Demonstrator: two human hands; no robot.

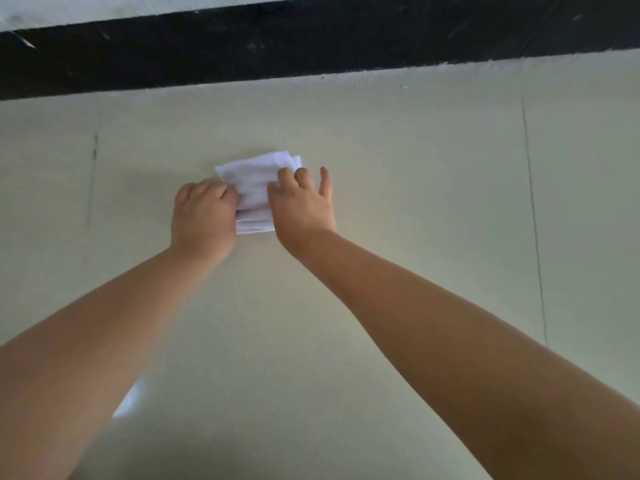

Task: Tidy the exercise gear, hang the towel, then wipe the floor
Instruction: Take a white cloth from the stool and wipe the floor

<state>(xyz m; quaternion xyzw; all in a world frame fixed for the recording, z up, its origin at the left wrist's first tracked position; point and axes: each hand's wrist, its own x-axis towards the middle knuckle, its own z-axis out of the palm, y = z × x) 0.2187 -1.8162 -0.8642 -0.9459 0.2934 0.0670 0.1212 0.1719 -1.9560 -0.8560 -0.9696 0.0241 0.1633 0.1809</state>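
A folded white cloth (254,188) is lying flat on the pale tiled floor (398,209), just above the centre of the view, toward 12 o'clock from the person.

Left hand (204,216) is resting on the cloth's edge at 9 o'clock. Its fingers are curling down onto the fabric, knuckles raised; whether the grip is pinching the cloth or only pressing it cannot be told, as the fingertips are hidden.

Right hand (303,202) is covering the cloth's edge at 3 o'clock. Two fingers are bending onto the fabric and the thumb is lying against it — the little finger is pointing straight out over bare floor, off the cloth. The grip here is partly closing on the cloth's side.

Both forearms are reaching forward from 7 and 5 o'clock, bare.

A black skirting band (311,46) is running across the view at 12 o'clock, with a pale wall above it. Thin tile joints are showing at 9 and 3 o'clock — well apart from the cloth.
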